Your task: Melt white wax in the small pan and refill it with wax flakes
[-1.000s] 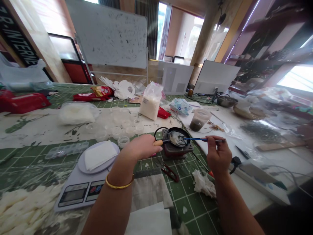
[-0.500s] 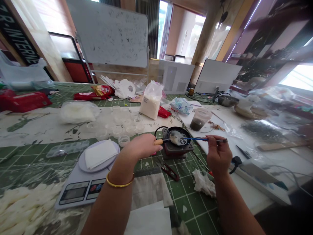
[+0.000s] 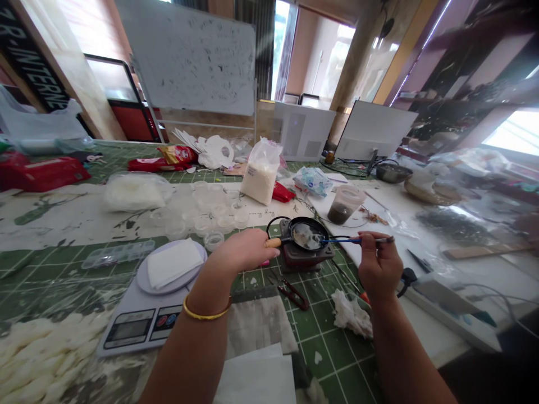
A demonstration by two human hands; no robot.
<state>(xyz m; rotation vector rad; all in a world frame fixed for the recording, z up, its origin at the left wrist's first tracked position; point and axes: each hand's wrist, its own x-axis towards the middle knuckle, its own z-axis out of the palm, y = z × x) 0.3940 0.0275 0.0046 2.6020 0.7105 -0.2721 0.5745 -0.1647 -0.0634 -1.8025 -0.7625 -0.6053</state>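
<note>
A pan (image 3: 309,234) is sitting between both hands: the left hand (image 3: 240,251) is gripping its left-pointing handle (image 3: 273,243), the right hand (image 3: 380,266) a left-pointing stick (image 3: 345,240).

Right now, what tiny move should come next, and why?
Perhaps the right grip could draw the blue tool gently through the whitish contents, because they look patchy, the tool's tip reaches inside the black pan, and the left grip holds the pan's wooden handle.

Blue tool (image 3: 341,240) tip indistinct in pan (image 3: 321,225); whiteboard writing (image 3: 197,67) unreadable; banner (image 3: 31,67) cut off.
</note>
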